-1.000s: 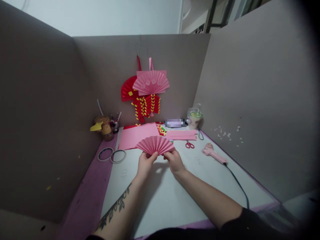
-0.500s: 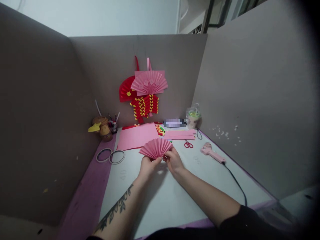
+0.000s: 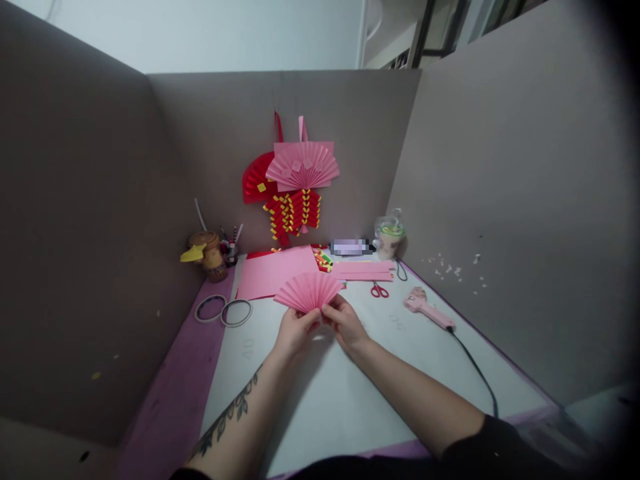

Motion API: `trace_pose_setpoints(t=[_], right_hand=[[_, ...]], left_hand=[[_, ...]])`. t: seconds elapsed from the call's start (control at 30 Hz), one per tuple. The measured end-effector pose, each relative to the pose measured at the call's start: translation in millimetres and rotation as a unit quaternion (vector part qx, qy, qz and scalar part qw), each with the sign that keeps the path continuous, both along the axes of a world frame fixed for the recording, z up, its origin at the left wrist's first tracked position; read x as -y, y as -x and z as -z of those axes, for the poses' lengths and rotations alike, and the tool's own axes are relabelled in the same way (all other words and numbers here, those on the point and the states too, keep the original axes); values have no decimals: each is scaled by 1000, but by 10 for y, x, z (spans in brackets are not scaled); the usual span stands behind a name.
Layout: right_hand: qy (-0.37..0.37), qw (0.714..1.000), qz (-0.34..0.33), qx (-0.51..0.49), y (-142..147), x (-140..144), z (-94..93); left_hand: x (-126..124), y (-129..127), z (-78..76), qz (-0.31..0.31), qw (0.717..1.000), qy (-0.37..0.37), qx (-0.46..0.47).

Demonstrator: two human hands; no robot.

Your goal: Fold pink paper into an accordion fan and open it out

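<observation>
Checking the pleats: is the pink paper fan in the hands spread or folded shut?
Spread: the pink paper fan opens into a half circle, pinched at its base by both hands.

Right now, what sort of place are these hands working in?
Probably a paper-craft desk walled in by grey partitions. Both hands hold a pleated pink fan; finished fans hang on the back wall, and scissors, tape rolls and a glue gun lie on the table.

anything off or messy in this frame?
Mostly tidy. Only oddity: small white flecks stuck on the right partition wall, above the pink glue gun. Both hands, left hand and right hand, pinch the pink paper fan at its base; it looks intact.
</observation>
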State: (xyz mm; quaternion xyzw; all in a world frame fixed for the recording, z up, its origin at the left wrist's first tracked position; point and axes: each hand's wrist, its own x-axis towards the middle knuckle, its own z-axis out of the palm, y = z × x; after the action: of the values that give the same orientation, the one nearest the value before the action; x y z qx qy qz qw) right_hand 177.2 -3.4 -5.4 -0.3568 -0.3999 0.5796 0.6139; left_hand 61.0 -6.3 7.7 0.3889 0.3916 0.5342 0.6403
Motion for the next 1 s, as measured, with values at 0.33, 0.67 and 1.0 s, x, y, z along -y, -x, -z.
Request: trace_pose_setpoints(t=[0.33, 0.67, 1.0], right_hand=[[29, 999, -33, 10, 62, 6, 122], [36, 997, -36, -56, 3, -66, 136], [22, 1000, 8, 14, 10, -59, 151]], left_hand=[[-18, 32, 12, -20, 999, -33, -8], [66, 32, -157, 44, 995, 28, 80], [34, 24, -88, 5, 990, 68, 123]])
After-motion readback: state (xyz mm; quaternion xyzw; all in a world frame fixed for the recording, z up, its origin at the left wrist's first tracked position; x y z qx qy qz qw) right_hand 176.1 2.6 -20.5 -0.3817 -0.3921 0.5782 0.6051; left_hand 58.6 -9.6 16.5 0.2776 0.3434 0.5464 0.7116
